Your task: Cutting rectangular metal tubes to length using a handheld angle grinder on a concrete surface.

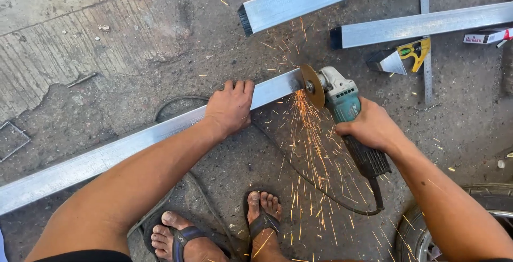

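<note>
Sandalled feet at six o'clock, sparks raining toward them as the angle grinder bites the steel tube.

I see my left hand clamped flat over the long galvanised tube, running from eight o'clock to centre on the concrete floor; my right hand is wrapped tight round the grinder's body. I judge the tube stiff, light and slick, best pinned near the cut.

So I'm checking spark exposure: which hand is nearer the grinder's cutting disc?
Right. The right hand grips the angle grinder just behind the cutting disc; the left hand presses the steel tube farther along it.
</note>
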